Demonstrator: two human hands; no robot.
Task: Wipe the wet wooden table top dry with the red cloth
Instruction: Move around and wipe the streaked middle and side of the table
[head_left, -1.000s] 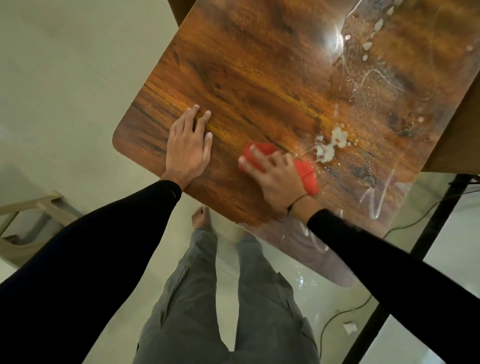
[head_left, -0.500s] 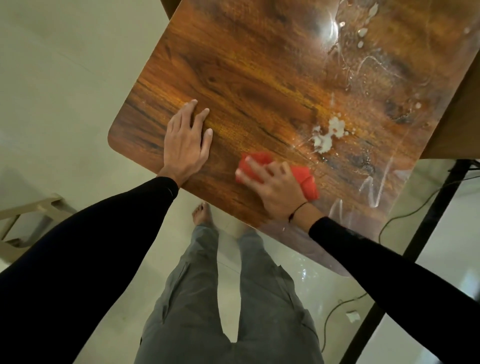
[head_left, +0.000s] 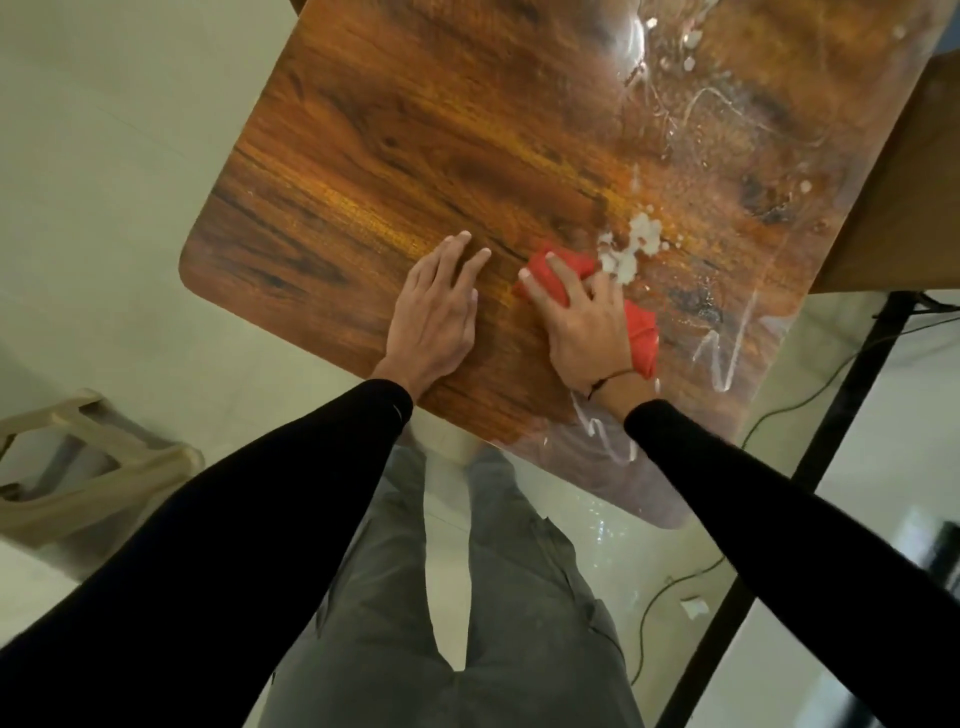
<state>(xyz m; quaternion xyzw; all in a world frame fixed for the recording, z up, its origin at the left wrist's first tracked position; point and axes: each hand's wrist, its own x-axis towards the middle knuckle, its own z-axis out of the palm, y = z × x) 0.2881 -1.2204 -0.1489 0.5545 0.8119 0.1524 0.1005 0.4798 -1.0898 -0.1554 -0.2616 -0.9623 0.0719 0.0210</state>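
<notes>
Wipe roughly half done, right side wet.
Right hand (head_left: 582, 317) presses bunched red cloth (head_left: 641, 332) beside white puddle (head_left: 631, 249); left hand (head_left: 434, 317) flat on table (head_left: 395, 156); streaks (head_left: 722, 353) remain.

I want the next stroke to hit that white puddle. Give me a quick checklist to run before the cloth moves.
1. Right hand has a grip on the red cloth: ok.
2. Cloth touches the wooden table top: ok.
3. White puddle beside the cloth, not yet wiped: ok.
4. Left hand flat, bracing the table: ok.
5. Far right of the table dry: not ok, droplets and streaks remain.
6. Cloth can absorb more: cannot tell.
</notes>
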